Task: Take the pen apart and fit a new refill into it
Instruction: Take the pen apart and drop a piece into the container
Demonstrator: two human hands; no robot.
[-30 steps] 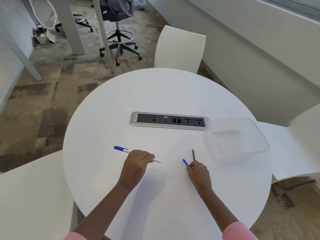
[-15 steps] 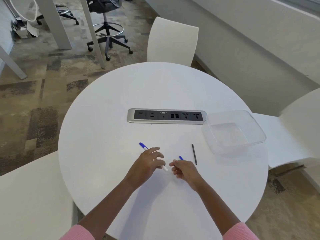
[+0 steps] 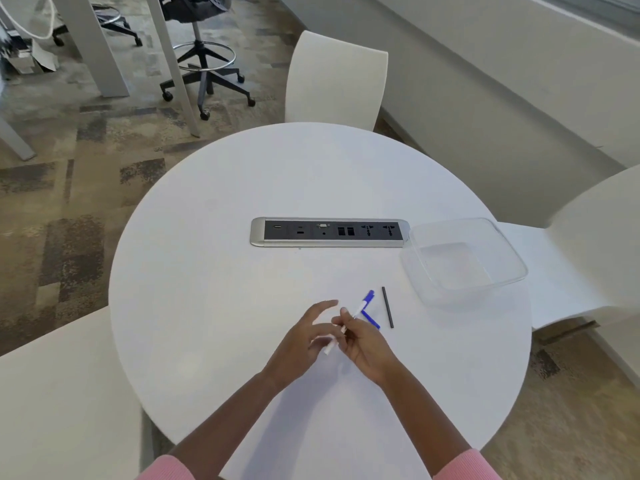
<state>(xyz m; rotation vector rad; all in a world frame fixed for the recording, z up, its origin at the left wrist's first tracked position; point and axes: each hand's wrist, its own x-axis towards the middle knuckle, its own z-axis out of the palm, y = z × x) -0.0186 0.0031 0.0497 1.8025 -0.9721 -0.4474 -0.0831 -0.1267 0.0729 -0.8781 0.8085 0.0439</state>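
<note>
A white pen (image 3: 356,311) with a blue end is lifted just above the round white table (image 3: 214,271), its blue end pointing up and to the right. My right hand (image 3: 365,344) pinches the barrel near its middle. Just left of it is my left hand (image 3: 303,341), with the forefinger stretched out and the other fingers blurred beside the pen's white lower end. A short blue piece (image 3: 371,319) lies on the table just right of my right hand's fingers. A thin black refill (image 3: 388,307) lies a little farther right.
An empty clear plastic container (image 3: 504,252) stands at the right of the table. A silver and black socket strip (image 3: 329,232) is set into the table's middle. White chairs stand at the far side, the right and the near left.
The pen passed from my left hand to my right and swung round, so its blue end points up and right. The blue piece, earlier in my right hand, now lies on the table.
</note>
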